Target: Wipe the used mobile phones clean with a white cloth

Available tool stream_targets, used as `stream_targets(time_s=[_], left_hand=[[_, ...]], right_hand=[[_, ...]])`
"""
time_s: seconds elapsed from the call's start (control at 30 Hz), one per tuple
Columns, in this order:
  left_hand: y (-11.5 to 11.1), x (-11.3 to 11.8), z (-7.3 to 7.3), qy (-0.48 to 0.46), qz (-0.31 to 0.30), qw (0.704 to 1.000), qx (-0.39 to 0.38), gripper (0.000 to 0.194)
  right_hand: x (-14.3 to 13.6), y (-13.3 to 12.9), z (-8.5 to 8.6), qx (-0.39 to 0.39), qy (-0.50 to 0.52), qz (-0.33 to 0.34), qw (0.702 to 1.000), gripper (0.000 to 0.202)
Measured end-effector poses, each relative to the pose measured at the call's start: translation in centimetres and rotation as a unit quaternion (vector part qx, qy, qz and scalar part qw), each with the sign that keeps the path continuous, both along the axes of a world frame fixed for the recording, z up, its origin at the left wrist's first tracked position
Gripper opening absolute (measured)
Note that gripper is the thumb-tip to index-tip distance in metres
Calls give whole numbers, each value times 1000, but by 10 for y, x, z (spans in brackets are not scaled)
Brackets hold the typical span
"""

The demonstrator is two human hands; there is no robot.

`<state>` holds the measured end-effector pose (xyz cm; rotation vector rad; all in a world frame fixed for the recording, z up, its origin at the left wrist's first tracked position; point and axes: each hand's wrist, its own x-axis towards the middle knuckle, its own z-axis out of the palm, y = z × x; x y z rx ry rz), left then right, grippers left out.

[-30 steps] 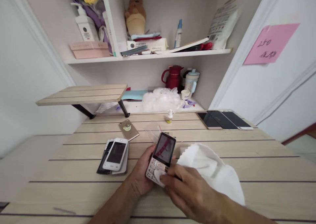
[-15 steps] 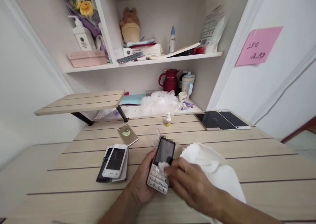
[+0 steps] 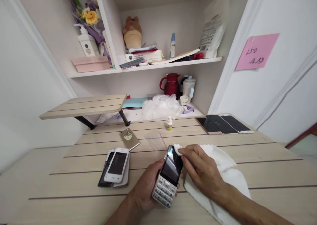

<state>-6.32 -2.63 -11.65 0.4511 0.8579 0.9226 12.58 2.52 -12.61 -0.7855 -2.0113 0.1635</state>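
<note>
Clasping the keypad phone (image 3: 167, 176): left grip (image 3: 148, 186); pinching a white wad (image 3: 177, 149): right grip (image 3: 203, 169); pink note (image 3: 258, 52) bears "250".

Gripping with the left hand (image 3: 146, 188), pinching palm-down with the right hand (image 3: 202, 168), well short of the far edge of the table (image 3: 74, 183).

The single view looks from the person's head, above the near side of the tabletop (image 3: 262, 172), facing forward and down. The left hand (image 3: 148, 185) and right hand (image 3: 201, 167) appear close, low and near the middle, entering from the bottom edge. The shelving (image 3: 158, 18) stands farther off, across the top, its shelf edge (image 3: 153, 66) slanting up rightward.
</note>
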Motion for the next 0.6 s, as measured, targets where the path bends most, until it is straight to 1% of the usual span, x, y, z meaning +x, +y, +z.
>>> stream_targets(time_s=[0.1,0.17,0.23,0.3,0.37,0.43,0.5,0.53,0.6], left_hand=[[-2,5,-1,32,4,999,19,45],[-4,8,-1,32,18,999,27,41],[-5,10,1,0,36,999,28,33],[-5,11,4,-39,44,998,21,25],[-4,11,8,-76,52,996,6,25],[-2,11,10,-98,66,993,0,31],[-1,11,9,-113,75,991,4,31],[-1,11,8,-112,68,991,7,30],[-1,12,6,-103,48,993,9,27]], right_hand=[[-1,-3,2,4,2,11,1000,28],[-3,-10,5,5,-12,29,999,31],[-6,-21,8,6,-41,56,998,36],[-11,-33,11,8,-83,97,992,38],[-17,-45,14,24,-123,134,983,35],[-21,-53,15,48,-156,158,974,31],[-22,-54,15,58,-168,168,970,31],[-21,-52,15,52,-166,166,971,32],[-16,-42,13,30,-145,137,979,35]])
